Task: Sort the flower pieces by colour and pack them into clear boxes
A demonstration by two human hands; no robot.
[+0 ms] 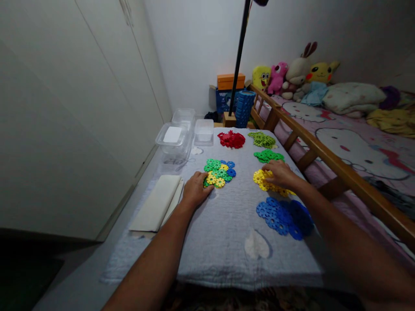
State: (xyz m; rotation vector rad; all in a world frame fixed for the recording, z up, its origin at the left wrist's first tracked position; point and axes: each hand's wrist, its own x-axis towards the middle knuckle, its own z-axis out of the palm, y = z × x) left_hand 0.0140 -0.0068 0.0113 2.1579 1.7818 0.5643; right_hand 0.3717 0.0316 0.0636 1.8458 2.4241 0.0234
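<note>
My left hand [196, 189] rests on the cloth at the near left edge of a mixed heap of flower-shaped plastic discs [219, 172] in green, yellow and blue. Its thumb and fingers are apart, touching the outer discs. My right hand [281, 173] is over the pile of yellow notched discs [279, 188], thumb and fingers bent around a yellow disc [267, 174]. Part of that pile is hidden under the hand. Just beyond lies a green pile [269, 155]; nearer me is a blue pile [281, 216].
Red discs [231, 139] and light-green discs [262, 139] lie at the table's far end. Clear plastic boxes [171, 137] stand at the far left, a folded beige sheet [158, 203] nearer. A wooden bed rail [301, 138] runs along the right. A black pole [239, 56] rises behind.
</note>
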